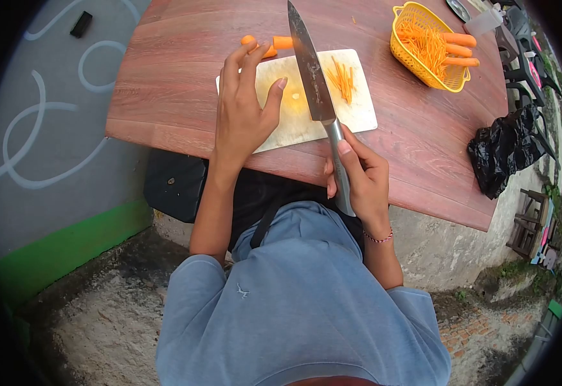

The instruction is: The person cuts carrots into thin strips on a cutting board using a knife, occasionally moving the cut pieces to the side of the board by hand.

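My right hand is closed round the metal handle of a large knife, whose blade points up and away over the board. Fingers apart and empty, my left hand hovers over the left side of the white cutting board. Just beyond its fingertips lie cut carrot pieces at the board's far edge. Thin carrot strips rest on the board's right part, right of the blade. Orange stains mark the board's middle.
On the wooden table, a yellow basket at the far right holds shredded carrot and several carrots. A black plastic bag is at the right edge. A translucent container lies at the far right.
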Tool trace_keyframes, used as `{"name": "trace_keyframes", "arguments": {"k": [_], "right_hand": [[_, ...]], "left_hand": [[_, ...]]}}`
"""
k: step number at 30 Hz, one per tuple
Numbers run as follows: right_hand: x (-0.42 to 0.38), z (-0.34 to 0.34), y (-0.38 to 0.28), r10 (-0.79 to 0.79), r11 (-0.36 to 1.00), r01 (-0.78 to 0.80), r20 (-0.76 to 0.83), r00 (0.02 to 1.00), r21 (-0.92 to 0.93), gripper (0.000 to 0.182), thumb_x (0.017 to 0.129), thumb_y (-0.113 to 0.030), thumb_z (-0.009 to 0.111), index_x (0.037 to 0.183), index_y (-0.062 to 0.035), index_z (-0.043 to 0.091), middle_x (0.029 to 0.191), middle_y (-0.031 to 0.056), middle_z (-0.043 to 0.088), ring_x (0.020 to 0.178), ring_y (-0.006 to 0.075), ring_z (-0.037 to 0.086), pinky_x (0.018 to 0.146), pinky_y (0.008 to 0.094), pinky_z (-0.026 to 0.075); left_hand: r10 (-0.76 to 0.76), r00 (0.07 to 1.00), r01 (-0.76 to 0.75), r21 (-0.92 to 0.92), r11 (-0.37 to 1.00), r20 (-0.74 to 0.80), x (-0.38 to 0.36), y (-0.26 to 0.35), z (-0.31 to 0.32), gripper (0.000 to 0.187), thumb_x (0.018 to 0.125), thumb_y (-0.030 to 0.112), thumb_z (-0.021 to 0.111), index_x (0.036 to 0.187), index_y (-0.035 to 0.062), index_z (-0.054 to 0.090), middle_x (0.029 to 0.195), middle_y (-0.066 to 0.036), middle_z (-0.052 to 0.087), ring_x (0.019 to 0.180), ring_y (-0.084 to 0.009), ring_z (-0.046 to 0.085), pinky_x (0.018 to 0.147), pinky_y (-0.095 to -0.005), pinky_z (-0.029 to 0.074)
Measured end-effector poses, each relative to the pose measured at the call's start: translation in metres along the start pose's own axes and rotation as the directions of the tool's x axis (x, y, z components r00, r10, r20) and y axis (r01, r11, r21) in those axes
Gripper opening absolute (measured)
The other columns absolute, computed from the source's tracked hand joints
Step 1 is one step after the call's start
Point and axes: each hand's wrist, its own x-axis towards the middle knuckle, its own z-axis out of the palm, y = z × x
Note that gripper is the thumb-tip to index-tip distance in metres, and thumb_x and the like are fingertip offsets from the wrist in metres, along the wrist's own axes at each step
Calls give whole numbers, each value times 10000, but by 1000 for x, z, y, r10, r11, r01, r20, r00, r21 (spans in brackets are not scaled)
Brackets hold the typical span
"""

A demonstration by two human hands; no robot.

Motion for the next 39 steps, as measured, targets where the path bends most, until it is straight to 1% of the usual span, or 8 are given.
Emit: {"name": "trace_keyframes", "arguments": {"k": [3, 7, 16, 19, 29, 36, 38, 39], "right_hand": [[-1, -1, -1, -2, 1000, 2, 30, 1000, -13, 493, 1151, -229, 576, 1586, -3, 524, 815, 48, 650, 566, 92, 592, 530, 250, 495], [1, -2, -3, -37, 999, 36, 10, 999, 37, 496, 1149, -223, 575, 1584, 8, 519, 811, 59, 655, 562, 103, 595, 526, 258, 498], [2, -26, -8, -58, 998, 57, -125, 991, -10, 476, 1142, -197, 576, 1565, 18, 538, 806, 72, 667, 563, 113, 597, 519, 269, 510], [2, -32, 2, -73, 997, 73, -128, 989, -3, 469, 1137, -184, 587, 1559, 19, 548, 811, 71, 668, 574, 109, 598, 529, 265, 508], [5, -36, 9, -69, 997, 67, -88, 994, -28, 488, 1120, -160, 616, 1568, 18, 538, 818, 56, 671, 596, 95, 610, 544, 258, 512], [6, -37, 11, -83, 997, 83, -91, 992, -3, 493, 1120, -162, 615, 1569, 23, 532, 819, 57, 674, 596, 92, 610, 539, 259, 512], [6, -39, 13, -86, 996, 85, -80, 993, -13, 494, 1121, -163, 615, 1571, 23, 530, 819, 58, 674, 597, 92, 611, 539, 259, 511], [7, -39, 13, -89, 996, 88, -81, 993, -19, 495, 1121, -164, 614, 1572, 22, 529, 819, 59, 675, 599, 92, 612, 539, 259, 511]], "left_hand": [[88, 984, -79, -65, 995, 156, 30, -28, 3, 371, 978, 113, 759, 1339, 42, 709, 1272, -150, 745, 1087, -316, 742, 965, -415, 577], [-41, 940, 60, -45, 997, 338, 46, -53, 18, 218, 986, 113, 728, 1182, 28, 767, 1183, -139, 775, 1020, -315, 750, 882, -417, 585], [191, 933, -181, -62, 982, 304, 24, -27, 13, 215, 918, 116, 780, 1125, 65, 805, 1130, -104, 756, 1109, -312, 671, 976, -428, 542], [189, 875, -128, -163, 978, 446, 3, -9, 6, 255, 883, 127, 813, 1133, 75, 810, 1141, -83, 737, 1108, -306, 659, 994, -435, 531], [227, 812, -190, -123, 974, 537, -4, -20, 8, 271, 889, 156, 810, 1155, 106, 823, 1205, -64, 705, 1165, -286, 614, 1053, -448, 475], [322, 885, -339, -9, 941, 336, 31, -23, 25, 321, 921, 149, 784, 1234, 77, 785, 1187, -77, 724, 1147, -292, 651, 1003, -454, 519], [251, 790, -299, -5, 954, 560, 41, -39, 37, 305, 928, 128, 765, 1229, 84, 783, 1170, -83, 743, 1140, -280, 664, 983, -454, 525], [251, 794, -302, 2, 953, 553, 48, -45, 39, 305, 928, 128, 765, 1229, 84, 783, 1170, -83, 743, 1140, -280, 664, 983, -454, 525]]}}
